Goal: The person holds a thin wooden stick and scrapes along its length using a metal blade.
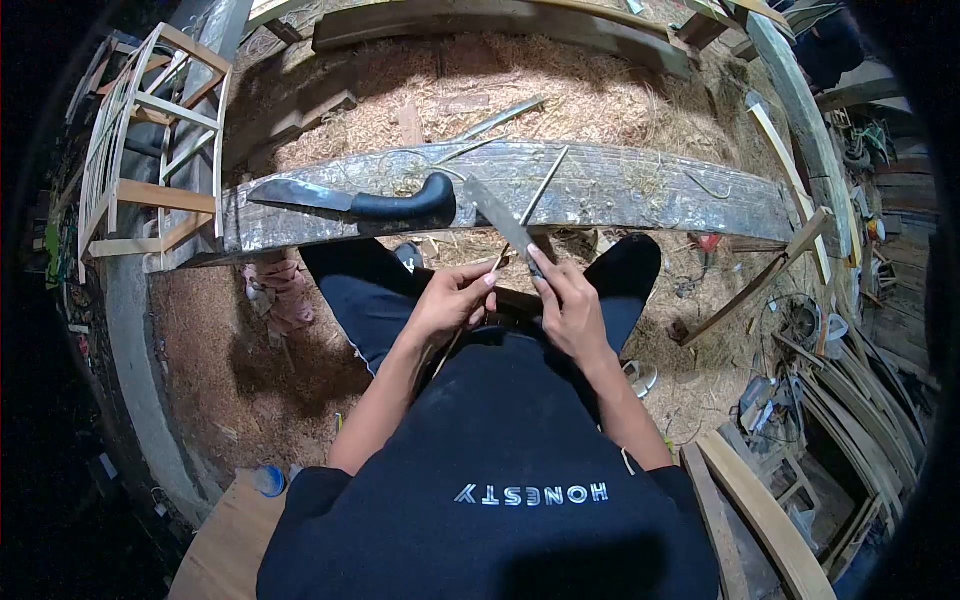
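Observation:
My left hand (455, 300) pinches a thin wooden strip (450, 350), which runs from above my fingers down towards my lap. In my right hand (575, 315) is a knife (497, 215) with a flat grey blade pointing up and to the left. Its blade crosses close to the strip's upper end; whether they touch, I cannot tell. Beyond both hands, a larger knife (400, 204) with a thick black handle lies on a worn wooden beam (660, 200). Another thin stick (545, 185) rests on that beam, right of the blade.
A slatted wooden frame (165, 140) stands at the left end of the beam. Wood shavings (470, 75) cover the ground. Long curved strips (850, 410) are stacked at the right, near loose boards (770, 510). A blue-lidded container (269, 481) sits at lower left.

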{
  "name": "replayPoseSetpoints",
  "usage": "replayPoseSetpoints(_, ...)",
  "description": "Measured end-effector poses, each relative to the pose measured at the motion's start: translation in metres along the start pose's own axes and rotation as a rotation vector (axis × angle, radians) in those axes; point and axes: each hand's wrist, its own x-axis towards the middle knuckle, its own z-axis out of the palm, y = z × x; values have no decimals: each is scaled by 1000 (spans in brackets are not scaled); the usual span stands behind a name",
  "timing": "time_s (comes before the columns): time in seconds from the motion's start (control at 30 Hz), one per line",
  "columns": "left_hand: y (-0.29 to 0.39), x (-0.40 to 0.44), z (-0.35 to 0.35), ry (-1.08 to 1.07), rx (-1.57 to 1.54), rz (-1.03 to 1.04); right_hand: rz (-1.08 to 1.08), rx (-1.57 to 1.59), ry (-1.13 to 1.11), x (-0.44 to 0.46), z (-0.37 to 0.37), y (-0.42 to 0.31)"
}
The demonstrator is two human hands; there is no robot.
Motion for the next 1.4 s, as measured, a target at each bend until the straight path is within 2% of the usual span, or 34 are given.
replayPoseSetpoints(0.2, 1, 3, -7, 19, 3, 45, -29, -88, -60, -4, -2, 2)
replayPoseSetpoints(0.23, 3, 0, -4, 45, -73, -26, -30, -129, -64, -2, -5, 1)
replayPoseSetpoints(0.4, 10, -7, 6, 52, -173, -21, 2, -225, -24, 14, -12, 6)
replayPoseSetpoints(0.5, 9, -5, 3, 54, -202, -66, -42, -217, -50, 8, -8, 1)
replayPoseSetpoints(0.57, 3, -8, 2, 79, -165, -115, -196, -257, -115, -1, -8, 0)
replayPoseSetpoints(0.6, 5, -10, 2, 78, -160, -117, -192, -255, -111, 2, -11, 3)
replayPoseSetpoints(0.67, 10, -15, 9, 49, -256, -59, 5, -294, 4, 15, -20, 13)
replayPoseSetpoints(0.7, 12, -16, 11, 47, -254, -52, 39, -372, -14, 21, -26, 10)
replayPoseSetpoints(0.73, 12, -16, 11, 46, -255, -52, 39, -374, -14, 19, -24, 10)
replayPoseSetpoints(0.83, 11, -17, 9, 56, -275, -99, -180, -288, -139, 2, -17, -1)
replayPoseSetpoints(0.87, 10, -19, 8, 61, -259, -119, -167, -310, -186, -1, -19, -6)
replayPoseSetpoints(0.97, 7, -18, 10, 54, -273, -104, 12, -297, 6, 19, -25, 15)
replayPoseSetpoints(1.0, 7, -18, 10, 43, -303, -69, 2, -375, -12, 25, -31, 12)
replayPoseSetpoints(1.07, 9, -19, 9, 43, -312, -85, -30, -308, -32, 18, -24, 5)
replayPoseSetpoints(1.13, 6, -16, 5, 53, -229, -143, -229, -274, -147, 0, -17, -3)
replayPoseSetpoints(1.2, 5, -17, 7, 105, -221, -144, -250, -258, -131, 4, -17, 1)
replayPoseSetpoints(1.27, 3, -18, 9, 28, -313, -68, 25, -369, 12, 24, -31, 15)
replayPoseSetpoints(1.33, 8, -20, 12, 54, -286, -89, 11, -430, -9, 22, -28, 15)
replayPoseSetpoints(1.4, 9, -21, 10, 55, -287, -109, -136, -362, -79, 7, -17, 11)
